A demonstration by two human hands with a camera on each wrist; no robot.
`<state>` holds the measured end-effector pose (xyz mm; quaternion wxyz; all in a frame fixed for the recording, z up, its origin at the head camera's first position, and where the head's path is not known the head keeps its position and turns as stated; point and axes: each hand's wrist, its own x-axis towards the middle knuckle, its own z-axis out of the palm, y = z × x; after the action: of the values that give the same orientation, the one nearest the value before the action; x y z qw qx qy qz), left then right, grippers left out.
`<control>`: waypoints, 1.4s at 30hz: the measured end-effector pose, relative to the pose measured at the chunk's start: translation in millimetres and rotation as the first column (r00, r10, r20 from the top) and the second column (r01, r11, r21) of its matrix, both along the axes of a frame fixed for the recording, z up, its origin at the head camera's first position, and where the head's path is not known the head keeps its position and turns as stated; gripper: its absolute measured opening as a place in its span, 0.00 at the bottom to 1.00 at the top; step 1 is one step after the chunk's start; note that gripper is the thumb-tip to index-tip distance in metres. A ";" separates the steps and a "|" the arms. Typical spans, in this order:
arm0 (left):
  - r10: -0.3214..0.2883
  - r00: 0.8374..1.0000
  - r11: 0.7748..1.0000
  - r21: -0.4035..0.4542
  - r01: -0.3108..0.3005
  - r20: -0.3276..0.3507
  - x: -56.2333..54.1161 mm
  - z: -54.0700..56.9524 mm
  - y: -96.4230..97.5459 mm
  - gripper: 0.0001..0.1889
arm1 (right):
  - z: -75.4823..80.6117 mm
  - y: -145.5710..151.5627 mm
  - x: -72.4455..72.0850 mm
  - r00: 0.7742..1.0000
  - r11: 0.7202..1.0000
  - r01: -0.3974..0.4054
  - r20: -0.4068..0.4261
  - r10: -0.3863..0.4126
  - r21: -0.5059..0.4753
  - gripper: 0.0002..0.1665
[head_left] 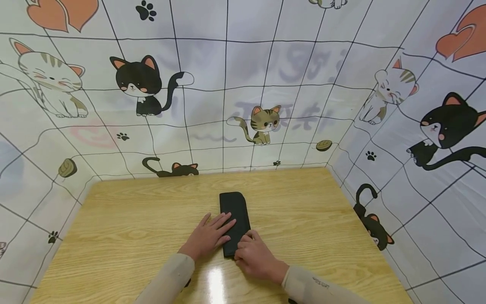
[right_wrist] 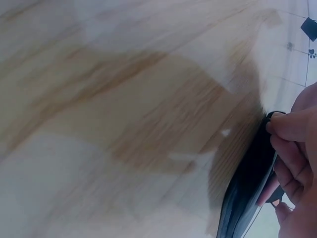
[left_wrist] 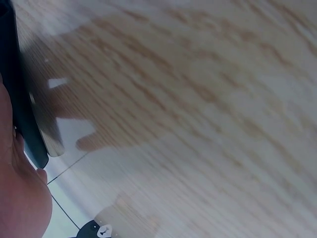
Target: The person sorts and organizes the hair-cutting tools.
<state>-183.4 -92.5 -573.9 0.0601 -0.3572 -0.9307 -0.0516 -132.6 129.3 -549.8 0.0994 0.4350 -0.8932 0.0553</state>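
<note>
A long, flat black case (head_left: 234, 204) with one rounded far corner lies on the wooden table, its length pointing away from me. My left hand (head_left: 208, 237) rests on its left side, fingers stretched across the top face. At the lower right edge, my right hand (head_left: 258, 258) has curled fingers and pinches the case's border. In the right wrist view, thumb and fingertip meet at the edge of the case (right_wrist: 247, 181); what small part they pinch is hidden. The left wrist view catches only the side of the case (left_wrist: 22, 99) beside the left hand (left_wrist: 25, 198).
The light wooden table (head_left: 144, 215) reaches back to a white wall sheet (head_left: 205, 105) printed with cartoon cats and grid lines. That sheet also stands along the left and right sides. A bright light reflection shows on the table near the front.
</note>
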 end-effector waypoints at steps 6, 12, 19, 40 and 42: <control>-0.009 1.000 1.000 0.005 0.009 -0.004 0.1 -1.4 0.4 0.29 | -4.0 -8.0 -1.0 0.999 1.000 -0.027 -0.017 0.027 -0.013 0.03; -0.011 1.000 1.000 0.007 0.011 -0.023 1.3 1.0 0.6 0.29 | -5.3 -11.2 -2.4 0.999 0.999 -0.047 -0.004 0.047 -0.022 0.02; -0.033 0.998 0.999 -0.030 0.031 -0.058 3.7 11.2 4.7 0.28 | -4.2 -11.0 -3.5 0.998 0.998 -0.061 0.000 0.061 -0.014 0.03; 0.009 1.000 0.999 -0.033 -0.009 -0.010 0.9 1.2 2.1 0.28 | -1.6 -8.9 -6.5 0.997 0.997 -0.071 0.042 0.070 0.015 0.04; 0.005 1.000 1.000 -0.020 -0.005 -0.005 1.3 2.7 2.6 0.28 | -0.8 -8.4 -6.4 0.997 0.997 -0.073 0.036 0.072 0.023 0.04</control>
<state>-182.1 -90.0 -571.2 0.0590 -0.3557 -0.9318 -0.0414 -139.0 120.9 -550.6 0.0763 0.4673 -0.8790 0.0558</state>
